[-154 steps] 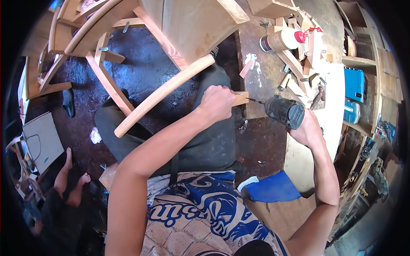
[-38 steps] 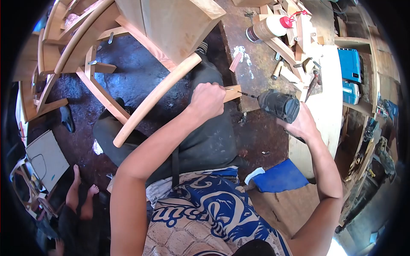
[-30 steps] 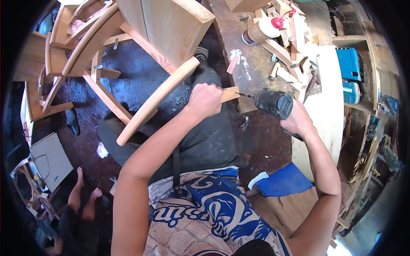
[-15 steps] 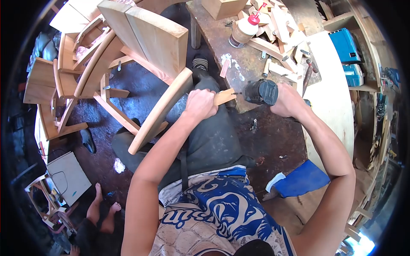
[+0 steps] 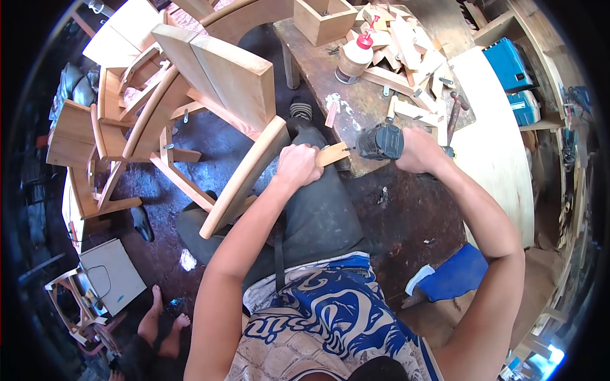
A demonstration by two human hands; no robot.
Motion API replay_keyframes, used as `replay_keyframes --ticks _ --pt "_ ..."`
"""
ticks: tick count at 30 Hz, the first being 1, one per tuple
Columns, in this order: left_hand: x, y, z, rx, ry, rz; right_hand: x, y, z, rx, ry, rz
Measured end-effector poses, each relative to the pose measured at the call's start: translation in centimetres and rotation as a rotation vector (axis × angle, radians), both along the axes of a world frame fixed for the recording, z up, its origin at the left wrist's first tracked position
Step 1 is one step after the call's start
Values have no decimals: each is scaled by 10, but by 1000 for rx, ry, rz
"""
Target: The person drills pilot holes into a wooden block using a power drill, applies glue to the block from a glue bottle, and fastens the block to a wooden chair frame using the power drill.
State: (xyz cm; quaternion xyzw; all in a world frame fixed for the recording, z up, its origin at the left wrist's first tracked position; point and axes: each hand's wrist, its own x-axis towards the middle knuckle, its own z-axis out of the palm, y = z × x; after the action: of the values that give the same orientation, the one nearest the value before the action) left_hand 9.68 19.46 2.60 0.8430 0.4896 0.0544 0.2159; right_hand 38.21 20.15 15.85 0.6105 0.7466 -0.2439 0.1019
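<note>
My left hand (image 5: 298, 166) is closed around a short strip of wood (image 5: 333, 154), whose free end points right. My right hand (image 5: 419, 151) grips a cordless drill (image 5: 381, 141), its chuck facing that end. Only a short length of the drill bit shows at the wood's end; how deep it sits I cannot tell. Both hands are above my lap, beside the workbench corner. Left of my left hand stands a wooden furniture frame (image 5: 244, 181) with a curved, rounded rail.
On the stained workbench (image 5: 311, 54) are a glue bottle (image 5: 353, 60) with a red cap, a wooden box (image 5: 318, 28), a hammer (image 5: 454, 117) and several wood offcuts (image 5: 406, 41). More wooden frames (image 5: 101, 130) stand at left. Another person's bare feet (image 5: 152, 311) show lower left.
The drill has come nearer to the wood strip, and less of its bit shows between them. The view has shifted slightly; both hands keep their holds.
</note>
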Motion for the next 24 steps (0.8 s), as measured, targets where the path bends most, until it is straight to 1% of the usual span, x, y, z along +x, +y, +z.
replay_keyframes --ticks 2,5,7,8,10,11,13,14,15,16,17,18,19,21,22,24 --pt "0 -1 1 5 23 4 -6 -3 3 22 -6 4" --pt "4 -1 6 -6 66 -6 -6 -7 5 37 12 -71" --pt "4 1 14 -14 92 -2 -1 -2 7 -17 -44 -7" --pt "4 0 19 -63 87 34 3 -1 13 -6 -42 -5" --pt "2 -2 26 -112 78 99 20 2 27 -38 134 -181" --pt "-1 -4 21 -107 77 109 27 1 26 -32 134 -171" --pt "-10 -6 2 54 -144 154 44 -7 9 248 409 -387" --pt "-12 -8 4 64 -148 161 52 -10 -8 335 535 -431" --pt "-14 -7 7 -148 -232 251 48 -16 -22 625 685 -482" --pt "-18 -4 9 -362 -314 337 54 -17 -47 631 769 -613" --pt "-29 0 -22 -649 -485 322 60 -17 -71 628 855 -749" --pt "-32 -6 -30 -794 -793 324 55 -18 -87 677 1001 -787" --pt "-35 -18 -31 -934 -1104 319 51 -17 -99 684 1035 -817" --pt "-38 -31 -7 -1111 -1291 267 34 -18 -117 796 1126 -918" --pt "-39 -36 -4 -1152 -1357 233 29 -18 -126 791 1138 -916" --pt "-37 -44 1 -1225 -1479 197 21 -17 -139 961 1082 -913"
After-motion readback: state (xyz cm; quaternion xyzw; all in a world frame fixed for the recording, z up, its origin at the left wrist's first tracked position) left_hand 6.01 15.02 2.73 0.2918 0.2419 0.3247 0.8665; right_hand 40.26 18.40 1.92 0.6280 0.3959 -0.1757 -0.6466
